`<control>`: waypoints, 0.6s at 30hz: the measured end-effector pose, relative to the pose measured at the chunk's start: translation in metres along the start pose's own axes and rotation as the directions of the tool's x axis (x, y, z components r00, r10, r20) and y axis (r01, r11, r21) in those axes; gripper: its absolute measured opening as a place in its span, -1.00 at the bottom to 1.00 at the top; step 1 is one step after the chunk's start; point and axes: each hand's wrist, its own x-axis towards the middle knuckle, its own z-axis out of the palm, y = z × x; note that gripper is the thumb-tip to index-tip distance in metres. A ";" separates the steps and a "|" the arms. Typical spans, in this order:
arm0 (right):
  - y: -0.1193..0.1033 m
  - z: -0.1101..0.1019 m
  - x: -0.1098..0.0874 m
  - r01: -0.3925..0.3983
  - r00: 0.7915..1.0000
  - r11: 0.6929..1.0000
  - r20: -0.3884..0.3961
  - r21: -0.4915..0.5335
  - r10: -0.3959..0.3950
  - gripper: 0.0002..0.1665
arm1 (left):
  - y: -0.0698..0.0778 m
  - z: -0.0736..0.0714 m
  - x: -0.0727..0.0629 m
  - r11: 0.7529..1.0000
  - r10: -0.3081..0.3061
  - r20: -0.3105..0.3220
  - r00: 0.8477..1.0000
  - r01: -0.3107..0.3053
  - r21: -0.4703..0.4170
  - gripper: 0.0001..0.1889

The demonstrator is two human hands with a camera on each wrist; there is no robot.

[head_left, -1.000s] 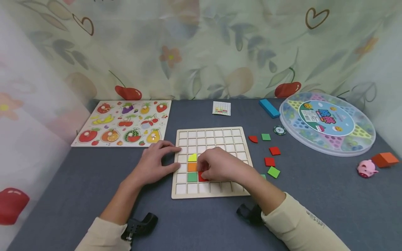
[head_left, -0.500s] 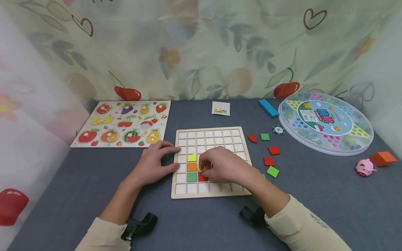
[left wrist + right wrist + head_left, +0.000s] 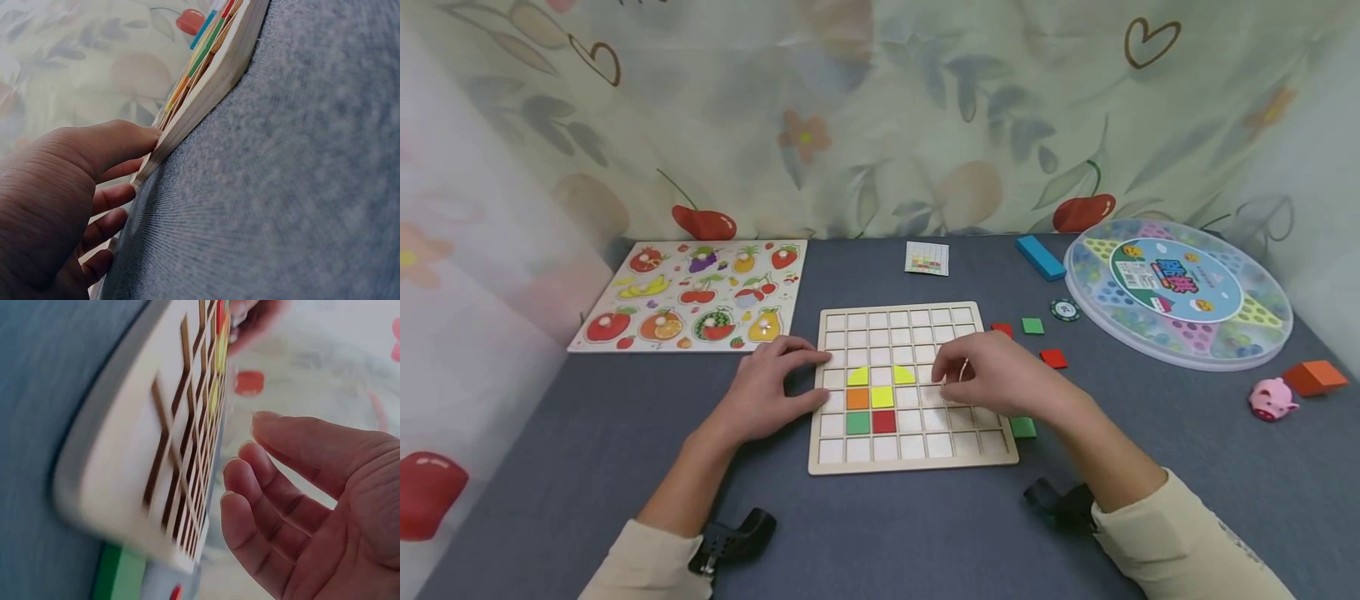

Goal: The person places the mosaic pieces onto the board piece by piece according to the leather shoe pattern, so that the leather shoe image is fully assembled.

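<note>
In the head view a wooden grid board [image 3: 912,466] lies on the dark cloth. In its cells sit an orange square [image 3: 857,399], a green square [image 3: 858,423], a red square [image 3: 884,422], a yellow square [image 3: 882,397] and two yellow quarter-round tiles [image 3: 903,375]. My left hand [image 3: 775,387] touches the board's left edge with thumb and fingertips, fingers relaxed; the left wrist view shows the thumb [image 3: 119,140] at the rim. Over the board's right part is my right hand [image 3: 1003,375], its fingers loosely bent. Nothing shows between them in the right wrist view.
Right of the board lie loose tiles, among them a red one [image 3: 1054,358] and green ones [image 3: 1033,326]. Behind are a pattern card [image 3: 927,258], a blue block [image 3: 1041,258], a chip [image 3: 1065,310], a round game box [image 3: 1262,333] and a fruit puzzle [image 3: 730,292]. Far right sit a pink pig [image 3: 1272,400] and an orange block [image 3: 1315,379].
My right hand has lifted off the tiles and moved right across the board, uncovering the yellow square and the second yellow quarter-round. My left hand stays at the edge.
</note>
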 end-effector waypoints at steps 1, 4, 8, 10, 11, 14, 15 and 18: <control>0.004 -0.003 -0.002 -0.003 1.000 1.000 -0.002 -0.002 0.003 -0.91 | 0.000 0.000 0.000 1.000 0.000 0.000 1.000 0.000 0.000 -0.45; 0.017 -0.012 -0.010 -0.022 1.000 1.000 -0.008 -0.002 0.022 -0.89 | 0.000 0.000 0.000 1.000 -0.001 0.001 1.000 0.001 -0.001 -0.45; 0.032 -0.024 -0.021 -0.066 0.998 0.998 -0.001 -0.008 0.066 -0.85 | -0.001 0.000 0.000 1.000 -0.001 0.001 1.000 0.001 -0.001 -0.45; 0.040 -0.029 -0.026 -0.086 0.996 0.996 0.004 -0.016 0.086 -0.84 | -0.001 0.001 0.000 1.000 -0.001 0.001 1.000 0.001 -0.001 -0.45; 0.043 -0.032 -0.028 -0.093 0.996 0.995 0.008 -0.025 0.093 -0.83 | -0.001 0.001 0.000 1.000 -0.001 0.001 1.000 0.001 -0.001 -0.45; 0.053 -0.038 -0.033 -0.106 0.994 0.992 0.011 -0.062 0.107 -0.81 | -0.001 0.001 0.000 1.000 -0.002 -0.001 1.000 0.002 0.001 -0.46; 0.056 -0.039 -0.035 -0.113 0.993 0.991 0.013 -0.075 0.114 -0.80 | -0.001 0.001 0.000 1.000 -0.002 -0.002 1.000 0.002 0.001 -0.46; 0.065 -0.042 -0.038 -0.126 0.991 0.985 0.016 -0.120 0.129 -0.77 | -0.001 0.002 0.000 1.000 -0.003 -0.004 1.000 0.003 0.002 -0.46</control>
